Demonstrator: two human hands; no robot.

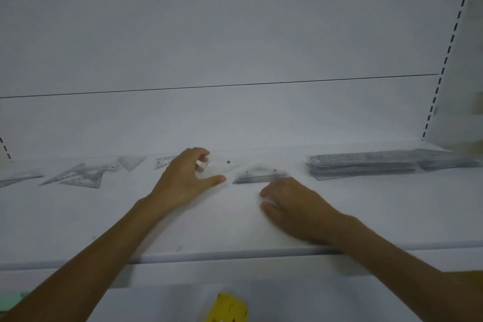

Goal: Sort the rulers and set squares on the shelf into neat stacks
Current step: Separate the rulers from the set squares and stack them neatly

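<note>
My left hand [188, 178] reaches onto the white shelf [235, 253]; its fingers curl down, the thumb stretches out, and together they pinch the near edge of a clear set square [222, 165]; that piece lies flat just past my fingertips, faint against the white. My right hand [292, 204] rests knuckles-up on the shelf just beside the left and nearer to me; it is blurred, so I cannot tell whether its fingers grip anything. Just beyond my right fingertips, between the two hands, sits a small stack of set squares [261, 176]; well out to the right of that hand lies a long stack of rulers [366, 165], clear plastic. Out to the left of my left hand, loose set squares [78, 178] lie scattered, some overlapping; a printed ruler end [164, 162] shows just behind that hand's knuckles. Below the shelf's front edge, beneath both hands, a blurred yellow object [227, 308] shows.
</note>
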